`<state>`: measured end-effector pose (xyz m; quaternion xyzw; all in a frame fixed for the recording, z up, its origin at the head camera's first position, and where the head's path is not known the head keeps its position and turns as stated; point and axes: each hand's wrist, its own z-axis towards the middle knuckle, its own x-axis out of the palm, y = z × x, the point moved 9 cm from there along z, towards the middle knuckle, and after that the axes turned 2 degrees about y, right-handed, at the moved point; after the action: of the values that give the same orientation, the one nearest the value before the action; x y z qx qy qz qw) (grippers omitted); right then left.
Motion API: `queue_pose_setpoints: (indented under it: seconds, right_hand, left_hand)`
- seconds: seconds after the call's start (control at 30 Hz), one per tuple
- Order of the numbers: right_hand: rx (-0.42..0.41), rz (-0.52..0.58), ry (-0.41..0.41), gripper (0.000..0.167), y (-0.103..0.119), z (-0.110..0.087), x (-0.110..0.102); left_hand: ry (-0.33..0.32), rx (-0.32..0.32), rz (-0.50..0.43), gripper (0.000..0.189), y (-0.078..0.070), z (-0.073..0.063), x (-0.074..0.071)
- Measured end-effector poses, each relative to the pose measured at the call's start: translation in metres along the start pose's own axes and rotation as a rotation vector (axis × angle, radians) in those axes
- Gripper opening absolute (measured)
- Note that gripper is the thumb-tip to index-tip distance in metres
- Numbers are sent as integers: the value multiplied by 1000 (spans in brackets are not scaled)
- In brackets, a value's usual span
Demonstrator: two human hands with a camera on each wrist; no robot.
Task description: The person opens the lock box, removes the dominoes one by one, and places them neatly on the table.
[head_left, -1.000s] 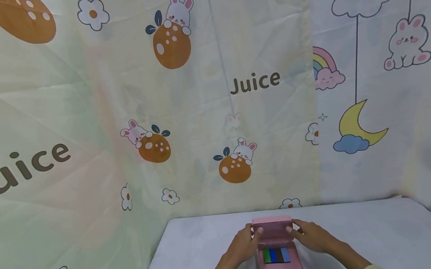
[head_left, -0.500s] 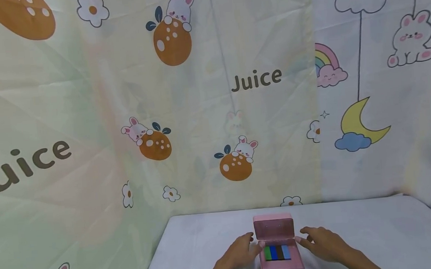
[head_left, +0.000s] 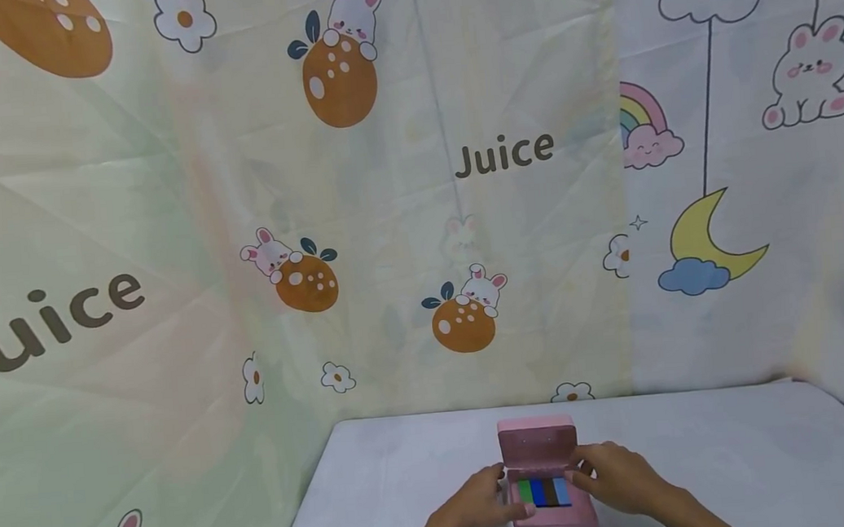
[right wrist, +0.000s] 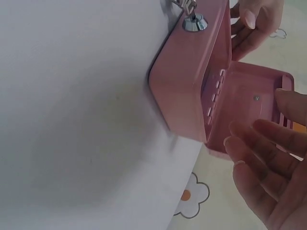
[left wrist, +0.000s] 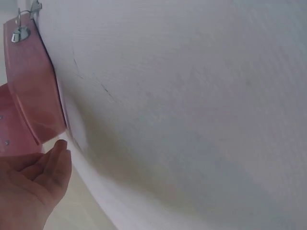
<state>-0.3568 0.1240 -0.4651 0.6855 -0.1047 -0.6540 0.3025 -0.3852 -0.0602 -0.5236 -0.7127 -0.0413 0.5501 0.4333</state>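
Observation:
A pink metal lockbox (head_left: 572,522) stands on the table with its lid (head_left: 539,447) raised at the back. Inside lie several flat-looking pieces (head_left: 537,492), side by side: green, dark blue, brown and light blue. Keys (right wrist: 188,5) hang from the round silver lock (right wrist: 194,23) on the front. My left hand (head_left: 475,501) is at the box's left side, fingers loosely bent, its thumb reaching over the rim. My right hand (head_left: 621,478) is by the right side near the lid, fingers loosely bent and holding nothing in the right wrist view (right wrist: 278,163).
A white-covered table (head_left: 406,460) surrounds the box. Behind it hangs a printed curtain (head_left: 386,176) with rabbits, fruit and flowers; another printed cloth (head_left: 721,128) hangs at the right.
Both hands have let go of the raised lid and come down to the sides of the box. The left thumb has moved over the box, and the right hand has come back closer to it.

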Motion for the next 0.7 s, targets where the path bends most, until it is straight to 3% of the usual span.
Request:
queue_pose_setpoints:
  seconds: [0.17, 0.37, 0.7]
  right_hand:
    - [-54, 26, 47, 17, 6, 10, 14]
    - [-125, 67, 110, 21, 14, 23, 34]
    - [-183, -4, 104, 16, 28, 32, 48]
  left_hand:
    - [32, 20, -11, 65, -2, 1, 4]
    - [82, 35, -95, 64, -6, 0, 9]
    - [49, -15, -90, 72, -9, 0, 9]
